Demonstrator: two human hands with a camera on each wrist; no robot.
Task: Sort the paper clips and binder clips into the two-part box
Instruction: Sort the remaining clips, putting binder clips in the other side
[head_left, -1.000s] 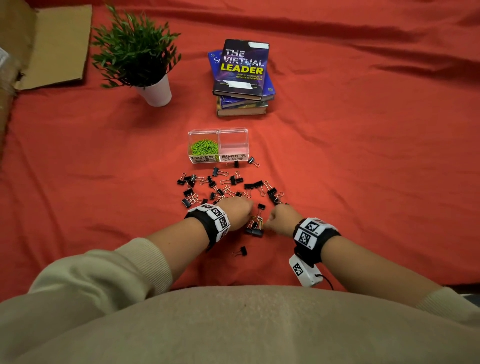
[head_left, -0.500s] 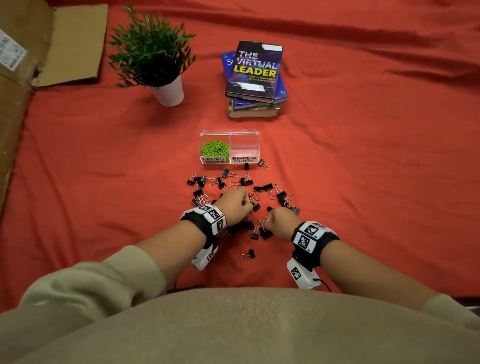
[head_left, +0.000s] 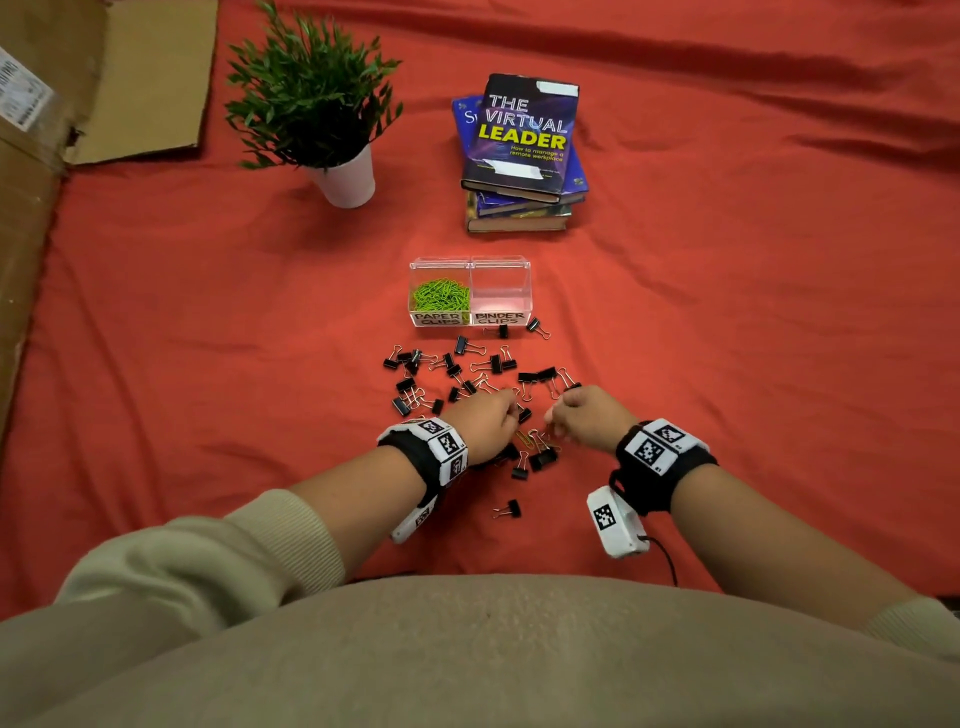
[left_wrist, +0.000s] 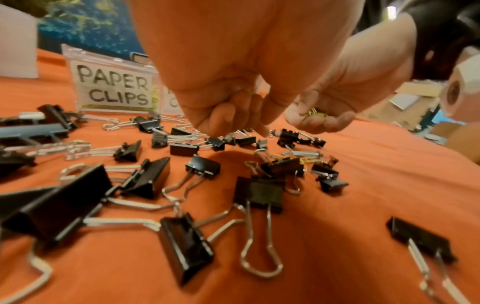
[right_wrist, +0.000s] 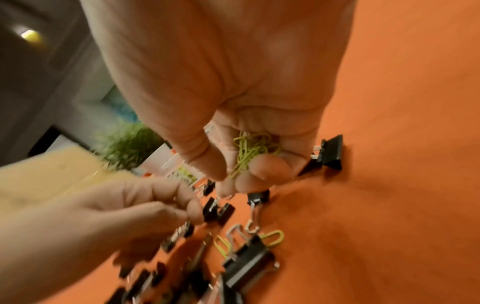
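1. Clear plastic two-part box (head_left: 470, 291) stands on the red cloth-covered table (head_left: 727, 364), just beyond the scatter. Its left compartment, labelled PAPER CLIPS, holds green wire paper clips (head_left: 440, 295); the right, labelled BINDER CLIPS, looks empty. Judgement: paper clips are being cleared first.

2. Black binder clips with silver wire handles (head_left: 457, 371) lie loose between the box and both hands — none yet sorted.

3. Left hand (head_left: 480, 423): fingers (left_wrist: 223, 117) curled downward, tips bunched just above the binder clips. Whether they pinch anything cannot be told; the right wrist view is blurred there.

4. Two stray green paper clips (right_wrist: 272, 236) lie on the cloth between the hands, partly tangled among binder clip handles, below and just beside the right fingertips. Judgement: these are the next pick.

5. Right hand (head_left: 589, 415): fingers (right_wrist: 270, 166) curled round a small bunch of green paper clips (right_wrist: 253, 149), thumb closing the front — presumably gathered as a handful to save trips to the box.
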